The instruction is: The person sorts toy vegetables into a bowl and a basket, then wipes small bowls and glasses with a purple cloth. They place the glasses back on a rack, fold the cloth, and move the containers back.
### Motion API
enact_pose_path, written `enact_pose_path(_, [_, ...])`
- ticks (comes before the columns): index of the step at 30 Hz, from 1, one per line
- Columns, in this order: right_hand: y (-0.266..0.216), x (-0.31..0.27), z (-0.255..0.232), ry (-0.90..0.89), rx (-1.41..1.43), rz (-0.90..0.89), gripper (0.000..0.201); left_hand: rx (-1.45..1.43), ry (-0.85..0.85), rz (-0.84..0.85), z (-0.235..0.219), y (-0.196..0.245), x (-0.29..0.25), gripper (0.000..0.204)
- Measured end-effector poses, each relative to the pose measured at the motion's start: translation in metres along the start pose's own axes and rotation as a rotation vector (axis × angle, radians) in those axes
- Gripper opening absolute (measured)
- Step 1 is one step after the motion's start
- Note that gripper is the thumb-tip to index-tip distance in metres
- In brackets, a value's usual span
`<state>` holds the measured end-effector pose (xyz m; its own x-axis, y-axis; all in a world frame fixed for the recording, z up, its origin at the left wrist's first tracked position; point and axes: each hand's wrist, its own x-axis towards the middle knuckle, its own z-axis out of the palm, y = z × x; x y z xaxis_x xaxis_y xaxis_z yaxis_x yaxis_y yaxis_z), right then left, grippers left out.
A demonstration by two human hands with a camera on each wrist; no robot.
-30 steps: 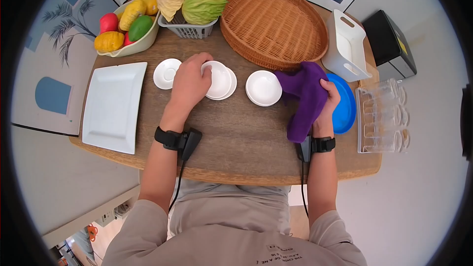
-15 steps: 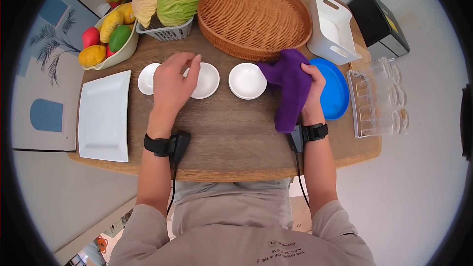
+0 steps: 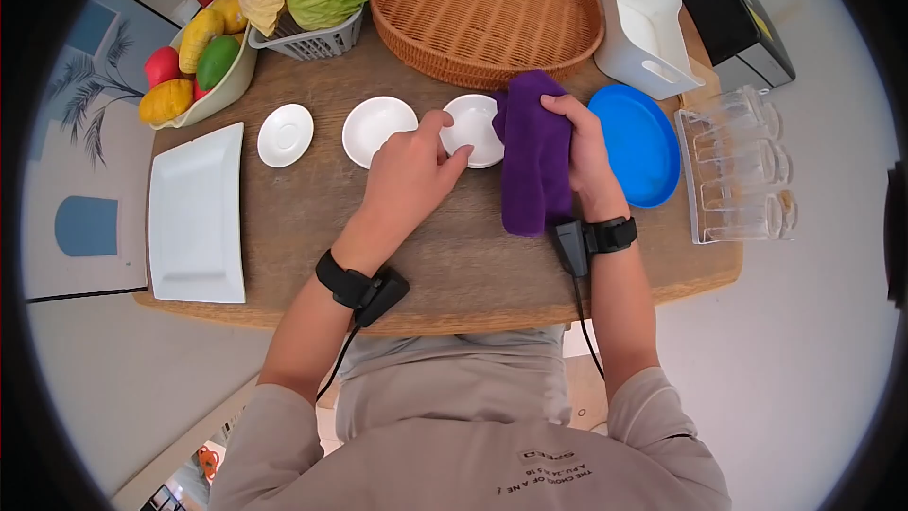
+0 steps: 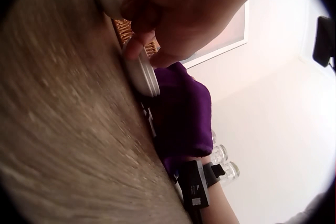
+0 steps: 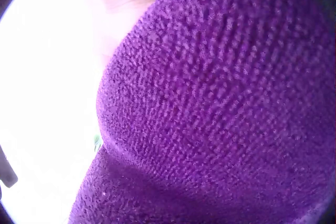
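Note:
My left hand (image 3: 407,170) reaches over the right-hand stack of small white dishes (image 3: 480,125). Its forefinger and thumb stand apart at the stack's left rim; in the left wrist view the forefinger (image 4: 135,46) is right at the wall of the stacked dishes (image 4: 140,74). A purple cloth (image 3: 537,166), bunched and hanging, is gripped by my right hand (image 3: 584,147), thumb on top, just right of that stack. The cloth (image 5: 220,98) fills most of the right wrist view. Another white dish (image 3: 374,123) sits left of the stack, and a ringed white saucer (image 3: 284,135) lies farther left.
A white square plate (image 3: 197,218) lies at the left. Behind are a fruit bowl (image 3: 232,95), a grey vegetable basket (image 3: 317,43) and a wicker tray (image 3: 482,9). To the right stand a white bin (image 3: 643,33), blue plate (image 3: 636,151) and glass rack (image 3: 695,194).
My left hand let go of the dish at the middle pile, lifted off, and moved right to the other stack. The right hand keeps the purple cloth and has moved slightly left.

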<state>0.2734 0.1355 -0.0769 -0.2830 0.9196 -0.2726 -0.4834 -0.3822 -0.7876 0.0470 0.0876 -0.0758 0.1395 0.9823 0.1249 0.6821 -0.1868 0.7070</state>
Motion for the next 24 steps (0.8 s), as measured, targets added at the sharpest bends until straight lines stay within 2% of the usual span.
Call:
enact_pose_path(8, [0.0, -0.003, 0.005, 0.01, -0.062, -0.026, 0.025, -0.174, -0.017, -0.165, -0.005, 0.001, 0.003, 0.053])
enact_pose_path(14, [-0.001, -0.004, 0.006, -0.016, -0.079, -0.014, 0.022, -0.184, -0.105, -0.212, -0.01, 0.002, 0.006, 0.042])
enact_pose_path(17, [-0.004, -0.008, 0.009, -0.045, -0.095, -0.008, 0.023, -0.209, -0.074, -0.186, -0.007, -0.004, 0.007, 0.038])
enact_pose_path(24, [-0.006, -0.01, 0.017, -0.011, -0.131, -0.177, 0.03, -0.373, -0.093, -0.312, -0.021, 0.006, 0.007, 0.037])
